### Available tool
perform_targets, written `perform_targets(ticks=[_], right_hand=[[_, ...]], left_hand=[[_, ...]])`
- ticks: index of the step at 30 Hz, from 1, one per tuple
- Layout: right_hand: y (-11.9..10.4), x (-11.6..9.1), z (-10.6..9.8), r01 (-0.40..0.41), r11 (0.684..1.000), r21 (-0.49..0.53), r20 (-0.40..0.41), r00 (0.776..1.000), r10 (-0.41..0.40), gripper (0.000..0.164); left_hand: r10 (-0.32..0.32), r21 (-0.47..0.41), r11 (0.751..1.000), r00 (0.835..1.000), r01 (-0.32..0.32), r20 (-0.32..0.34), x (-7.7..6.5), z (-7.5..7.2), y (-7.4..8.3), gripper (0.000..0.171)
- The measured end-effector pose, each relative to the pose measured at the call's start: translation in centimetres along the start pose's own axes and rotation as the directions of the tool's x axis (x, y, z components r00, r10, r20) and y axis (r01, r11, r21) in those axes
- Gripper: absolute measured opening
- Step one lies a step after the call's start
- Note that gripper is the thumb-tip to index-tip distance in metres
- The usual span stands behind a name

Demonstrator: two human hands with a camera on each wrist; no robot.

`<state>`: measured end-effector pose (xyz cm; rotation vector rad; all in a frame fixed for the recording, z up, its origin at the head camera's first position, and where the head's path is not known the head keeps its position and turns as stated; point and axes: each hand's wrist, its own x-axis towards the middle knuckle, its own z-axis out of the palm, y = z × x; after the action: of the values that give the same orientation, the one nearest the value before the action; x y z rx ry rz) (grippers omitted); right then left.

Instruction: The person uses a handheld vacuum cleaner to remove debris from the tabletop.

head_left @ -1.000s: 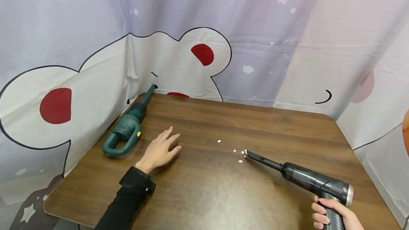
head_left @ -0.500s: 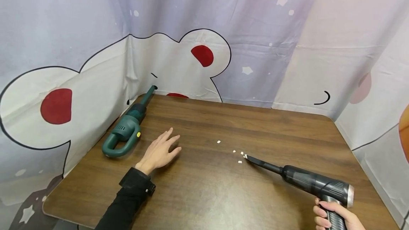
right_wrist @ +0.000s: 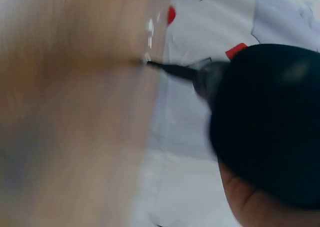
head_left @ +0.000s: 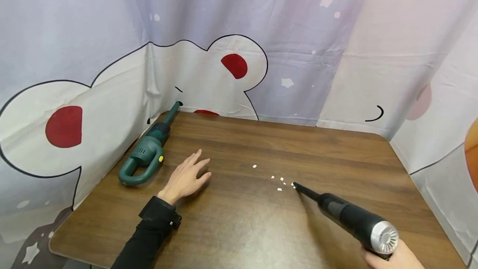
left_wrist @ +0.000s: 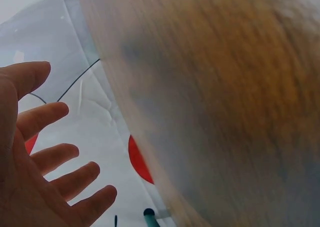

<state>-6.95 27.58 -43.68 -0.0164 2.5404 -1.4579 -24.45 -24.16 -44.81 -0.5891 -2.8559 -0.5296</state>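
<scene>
My right hand [head_left: 392, 258] grips the handle of a black handheld vacuum cleaner [head_left: 347, 215], its silver rear end turned toward the head camera. The narrow nozzle slants down to the left, its tip right at a white scrap [head_left: 293, 184]. Several more small white paper-like bits [head_left: 279, 189] lie just left of the tip. In the right wrist view the vacuum's dark body [right_wrist: 270, 122] hides most of the hand. My left hand [head_left: 186, 177], fingers spread and relaxed, is over the left part of the table and holds nothing; the left wrist view shows its palm side [left_wrist: 45, 172].
A green handheld vacuum cleaner [head_left: 147, 150] with a loop handle lies along the table's left edge, its nozzle toward the back corner. The brown wooden table [head_left: 231, 227] is bordered behind and at the sides by a printed curtain [head_left: 298, 45].
The black vacuum has swung round, its rear dropping left and turning toward the camera. Its tip has shifted slightly right, with a white scrap now at it. The left hand has stayed still.
</scene>
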Motion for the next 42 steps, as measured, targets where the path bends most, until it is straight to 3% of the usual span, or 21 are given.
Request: perform_targets(ticks=[2,3,6,8,10,12,13,16,19,21,24,26,28,31,39,42], right_hand=[[-1.0,-0.1,0.1,-0.113,0.975,-0.190,-0.054,0.993,0.105,0.038],[-1.3,0.0,0.1,-0.127,0.972,-0.197,-0.037,0.992,0.122,0.044],[-1.1,0.1,0.2,0.046,0.999,-0.002,0.047,0.998,-0.046,0.024],[-0.4,0.2,0.1,0.161,0.968,0.194,0.108,0.977,-0.185,0.005],[0.4,0.5,-0.1,0.202,0.883,0.423,0.173,0.939,-0.297,0.022],[1.0,0.7,-0.4,0.151,0.804,0.576,0.212,0.922,-0.325,0.035],[1.3,0.8,-0.5,0.108,0.766,0.634,0.235,0.917,-0.323,0.040],[1.9,1.2,-0.7,-0.064,0.594,0.802,0.333,0.874,-0.355,0.044],[2.3,1.7,-0.9,-0.249,0.376,0.893,0.413,0.786,-0.460,0.049],[2.4,1.8,-1.1,-0.353,0.252,0.901,0.433,0.723,-0.538,0.048],[2.6,1.9,-1.3,-0.440,0.159,0.884,0.433,0.642,-0.633,0.044],[2.7,1.8,-1.5,-0.454,0.148,0.878,0.430,0.616,-0.661,0.040],[2.9,1.8,-1.6,-0.466,0.143,0.873,0.433,0.607,-0.667,0.038],[3.1,1.7,-1.6,-0.477,0.117,0.871,0.433,0.631,-0.644,0.034],[4.1,1.7,-1.9,-0.503,0.096,0.859,0.447,0.645,-0.620,0.032],[4.5,1.9,-1.9,-0.499,0.112,0.859,0.448,0.629,-0.635,0.034]], left_hand=[[-0.003,0.003,1.000,1.000,0.003,-0.003,-0.1,0.0,0.0,0.053],[-0.004,0.004,1.000,1.000,0.004,-0.003,-0.1,0.0,0.0,0.053],[-0.002,-0.001,1.000,1.000,0.002,0.006,-0.1,0.0,0.1,0.053],[-0.001,-0.002,1.000,1.000,0.001,0.006,-0.1,-0.1,0.1,0.053],[0.000,-0.001,1.000,1.000,0.000,0.003,-0.2,-0.1,0.1,0.053],[-0.003,0.001,1.000,1.000,0.003,-0.002,-0.2,-0.2,0.1,0.053],[-0.004,0.003,1.000,1.000,0.004,-0.005,-0.2,-0.2,0.0,0.053],[-0.007,0.008,1.000,1.000,0.007,-0.006,-0.2,-0.2,0.0,0.053],[-0.005,0.006,1.000,1.000,0.005,0.000,-0.2,-0.1,0.0,0.053],[-0.005,0.005,1.000,1.000,0.005,0.004,-0.2,-0.1,0.0,0.054],[-0.009,0.001,1.000,1.000,0.009,0.004,-0.3,-0.1,0.0,0.054],[-0.012,0.002,1.000,1.000,0.012,-0.001,-0.3,-0.2,0.0,0.054],[-0.014,0.003,1.000,1.000,0.014,0.000,-0.3,-0.2,-0.1,0.053],[-0.008,0.005,1.000,1.000,0.008,-0.003,-0.2,-0.2,-0.1,0.053],[-0.004,0.005,1.000,1.000,0.004,0.009,0.0,0.2,-0.1,0.053],[0.002,0.009,1.000,1.000,-0.002,0.011,0.0,0.3,-0.1,0.053]])
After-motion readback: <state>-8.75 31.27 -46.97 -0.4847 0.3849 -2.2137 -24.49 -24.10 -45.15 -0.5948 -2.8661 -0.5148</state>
